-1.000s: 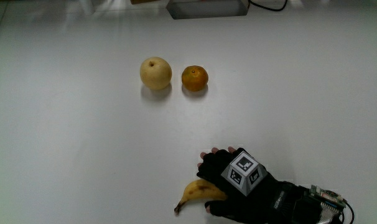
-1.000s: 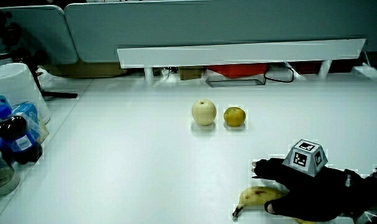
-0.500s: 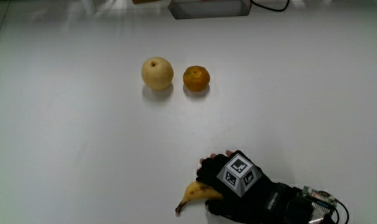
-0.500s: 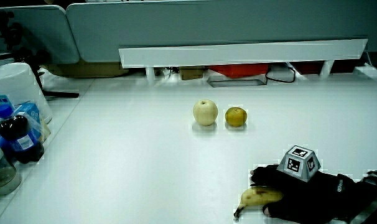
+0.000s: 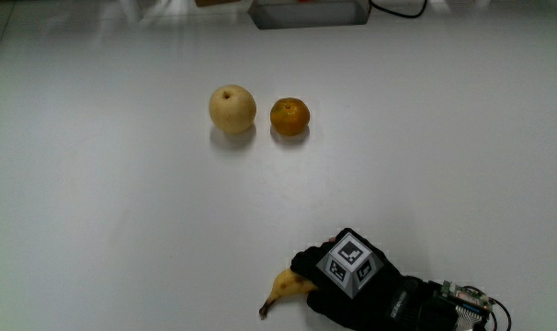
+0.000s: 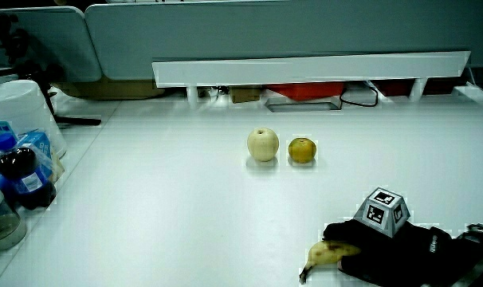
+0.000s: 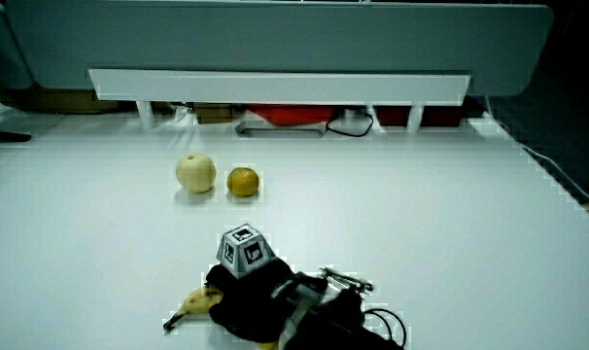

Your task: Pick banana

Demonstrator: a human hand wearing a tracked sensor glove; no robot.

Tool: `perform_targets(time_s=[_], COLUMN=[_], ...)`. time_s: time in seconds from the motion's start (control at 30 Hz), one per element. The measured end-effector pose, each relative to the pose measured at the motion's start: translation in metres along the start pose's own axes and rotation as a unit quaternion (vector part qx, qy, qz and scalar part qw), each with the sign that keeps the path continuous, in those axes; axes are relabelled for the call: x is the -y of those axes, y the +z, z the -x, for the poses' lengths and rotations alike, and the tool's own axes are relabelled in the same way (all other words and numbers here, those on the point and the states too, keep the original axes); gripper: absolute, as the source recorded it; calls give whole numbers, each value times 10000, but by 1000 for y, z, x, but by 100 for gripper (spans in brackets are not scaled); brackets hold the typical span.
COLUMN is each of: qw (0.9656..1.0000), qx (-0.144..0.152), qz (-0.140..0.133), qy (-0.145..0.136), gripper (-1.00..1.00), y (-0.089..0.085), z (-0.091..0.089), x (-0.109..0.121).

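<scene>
Because the banana (image 5: 284, 290) lies flat on the white table (image 5: 104, 221) close to the person's edge, the hand (image 5: 347, 280) sits low over it, palm down, so the fingers can wrap the fruit's thick middle. In the main view the fingers curl around the banana's body, and only its stem end and a short yellow stretch stick out from under the glove, pointing toward roughly eight o'clock from the hand. Both side views agree: the banana (image 6: 325, 257) pokes out from the closed glove (image 6: 385, 251), resting on or just at the tabletop (whether it has left the surface I cannot tell). The patterned cube (image 7: 245, 250) rides on top of the hand (image 7: 260, 297), which fits a flat, overhand grip.

From the hand, the pear (image 5: 233, 108) and the orange (image 5: 289, 116) sit at about eleven o'clock, well apart from it and just beside each other, so they should not get in the way. My judgement is that the grasp is made and lifting is what remains.
</scene>
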Motion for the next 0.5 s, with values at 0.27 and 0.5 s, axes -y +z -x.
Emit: perform_targets(time_s=[0.27,0.5], qw=[9998,9998], qx=[-171,-169], qz=[23,-37], qy=[-27,-81], gripper=[100,100], y=[9,22], z=[-5,-14], x=[-2,-3])
